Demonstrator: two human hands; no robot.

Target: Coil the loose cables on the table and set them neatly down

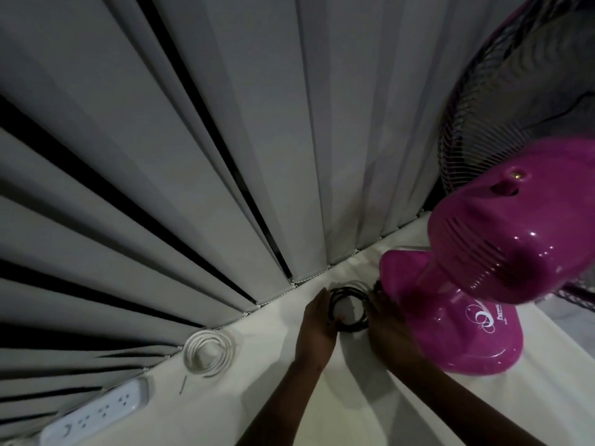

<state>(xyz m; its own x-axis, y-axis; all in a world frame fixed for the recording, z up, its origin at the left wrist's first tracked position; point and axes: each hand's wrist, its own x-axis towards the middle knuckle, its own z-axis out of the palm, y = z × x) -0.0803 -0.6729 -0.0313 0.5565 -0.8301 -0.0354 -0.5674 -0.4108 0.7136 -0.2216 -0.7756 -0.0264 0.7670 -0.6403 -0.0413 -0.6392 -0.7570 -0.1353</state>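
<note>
A black cable (pixel 347 309) lies coiled in a ring on the white table (pixel 277 375), close to the pink fan's base. My left hand (pixel 317 323) rests against the coil's left side, fingers straight along it and thumb at its lower edge. My right hand (pixel 386 320) lies on the coil's right side, fingers laid over the loops. A white cable (pixel 209 352) sits coiled flat to the left, near the blinds, untouched by either hand.
A pink table fan (pixel 483 284) stands at the right, its base touching my right hand. A white power strip (pixel 96 416) lies at the lower left. Grey vertical blinds (pixel 193 156) hang along the table's far edge.
</note>
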